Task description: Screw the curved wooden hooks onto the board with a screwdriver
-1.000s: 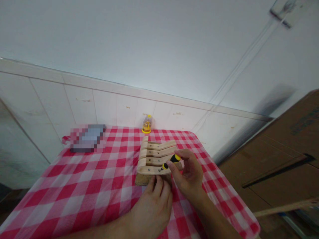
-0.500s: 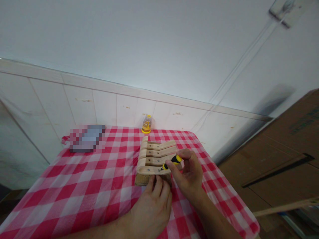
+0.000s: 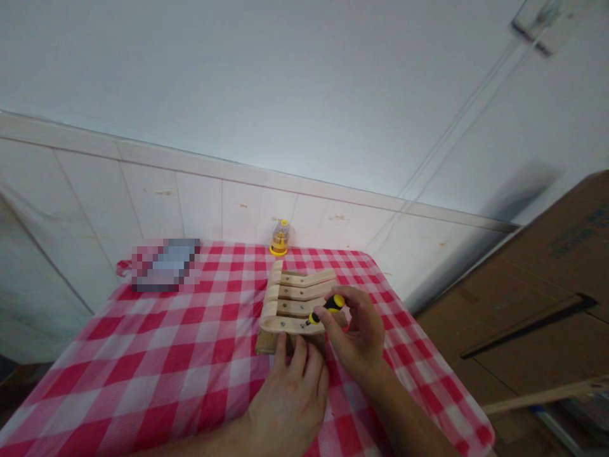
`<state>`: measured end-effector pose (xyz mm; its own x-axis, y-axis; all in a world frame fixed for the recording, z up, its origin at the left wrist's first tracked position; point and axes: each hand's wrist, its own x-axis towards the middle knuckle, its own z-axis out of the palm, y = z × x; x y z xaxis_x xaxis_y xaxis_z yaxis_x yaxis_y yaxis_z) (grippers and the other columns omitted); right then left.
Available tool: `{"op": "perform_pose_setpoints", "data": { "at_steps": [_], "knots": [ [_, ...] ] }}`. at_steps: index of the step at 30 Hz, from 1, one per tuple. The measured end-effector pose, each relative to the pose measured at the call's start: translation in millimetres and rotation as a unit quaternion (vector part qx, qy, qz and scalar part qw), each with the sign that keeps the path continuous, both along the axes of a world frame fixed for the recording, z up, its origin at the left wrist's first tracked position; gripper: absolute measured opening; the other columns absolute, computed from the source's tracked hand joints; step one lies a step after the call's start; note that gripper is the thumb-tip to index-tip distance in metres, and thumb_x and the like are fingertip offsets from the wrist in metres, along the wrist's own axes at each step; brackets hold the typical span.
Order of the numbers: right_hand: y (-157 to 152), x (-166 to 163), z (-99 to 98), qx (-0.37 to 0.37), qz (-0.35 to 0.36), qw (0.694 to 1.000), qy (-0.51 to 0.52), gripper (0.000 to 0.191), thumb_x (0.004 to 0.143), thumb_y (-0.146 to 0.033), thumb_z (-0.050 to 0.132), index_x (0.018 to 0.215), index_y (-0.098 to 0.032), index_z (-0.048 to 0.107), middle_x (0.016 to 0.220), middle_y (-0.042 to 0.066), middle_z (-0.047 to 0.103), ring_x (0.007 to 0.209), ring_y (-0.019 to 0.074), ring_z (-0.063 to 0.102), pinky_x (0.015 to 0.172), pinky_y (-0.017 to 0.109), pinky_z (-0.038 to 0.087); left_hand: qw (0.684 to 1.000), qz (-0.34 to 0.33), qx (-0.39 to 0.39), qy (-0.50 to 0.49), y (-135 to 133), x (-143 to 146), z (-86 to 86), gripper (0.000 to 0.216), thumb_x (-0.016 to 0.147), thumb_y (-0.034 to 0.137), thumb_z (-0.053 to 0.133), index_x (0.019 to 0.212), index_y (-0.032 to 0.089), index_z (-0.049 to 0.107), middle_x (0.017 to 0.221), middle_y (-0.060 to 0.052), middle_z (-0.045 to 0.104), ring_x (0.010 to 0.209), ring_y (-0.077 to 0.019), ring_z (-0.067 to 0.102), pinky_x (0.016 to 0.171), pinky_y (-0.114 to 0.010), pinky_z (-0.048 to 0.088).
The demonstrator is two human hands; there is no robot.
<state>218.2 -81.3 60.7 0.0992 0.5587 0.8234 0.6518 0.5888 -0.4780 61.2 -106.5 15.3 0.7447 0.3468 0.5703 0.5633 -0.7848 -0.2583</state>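
On the table, a wooden hook rack (image 3: 267,343) has several pale curved wooden hooks side by side on a darker board. Screw heads show in the hooks. My right hand (image 3: 359,330) is closed round the handle of a yellow-and-black screwdriver (image 3: 328,308). The screwdriver is tilted, and its tip meets the right-hand screw of the nearest wooden hook (image 3: 292,325). My left hand (image 3: 297,387) lies at the rack's near edge, its fingers apart and fingertips touching the board. Its thumb is hidden.
A yellow-capped clear bit case (image 3: 280,238) stands near the wall. At the back left lies a pixelated flat object (image 3: 166,266). A red-and-white checked cloth (image 3: 190,355) covers the table. Large brown cardboard (image 3: 523,304) leans at the right.
My left fingers have spread, with the index finger reaching further left along the board. The screwdriver's handle has shifted slightly left and up in my right hand.
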Motion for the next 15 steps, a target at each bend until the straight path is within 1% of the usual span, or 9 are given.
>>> {"op": "perform_pose_setpoints", "data": {
  "at_steps": [5,8,12,15],
  "knots": [
    [-2,-2,11.5,0.026,0.037,0.998,-0.042,0.03,0.088,-0.006,0.072,0.11,-0.026,0.07,0.095,0.002,0.075,0.084,0.0168,0.073,0.076,0.028,0.061,1.0,0.007,-0.003,-0.005,0,0,-0.8,0.032,0.096,0.032,0.056,0.109,0.014,0.079,0.109,-0.016,0.076,0.106,-0.0369,0.069,0.096,-0.061,0.054],
    [-4,-2,14.7,0.022,0.055,0.997,-0.05,0.038,0.089,-0.004,0.069,0.118,-0.027,0.071,0.1,0.004,0.077,0.089,0.0181,0.075,0.08,0.029,0.063,1.0,-0.001,-0.005,0.0,1,0,-1.6,0.033,0.096,0.033,0.057,0.11,0.014,0.079,0.111,-0.017,0.075,0.107,-0.0375,0.069,0.097,-0.061,0.052],
    [-5,0,14.8,0.004,0.078,0.995,-0.055,0.051,0.091,-0.004,0.063,0.135,-0.029,0.067,0.113,0.006,0.078,0.101,0.0206,0.076,0.088,0.034,0.064,1.0,-0.007,0.002,-0.002,2,1,-3.4,0.033,0.096,0.034,0.057,0.11,0.013,0.079,0.113,-0.017,0.075,0.109,-0.0373,0.068,0.099,-0.06,0.05],
    [-5,1,14.3,-0.008,0.062,0.997,-0.055,0.054,0.091,-0.005,0.063,0.139,-0.03,0.065,0.116,0.007,0.078,0.101,0.0208,0.076,0.088,0.035,0.065,1.0,-0.004,0.003,0.003,3,1,-5.3,0.033,0.098,0.034,0.055,0.108,0.014,0.079,0.11,-0.016,0.075,0.107,-0.0356,0.068,0.096,-0.058,0.051]
  ]
}}
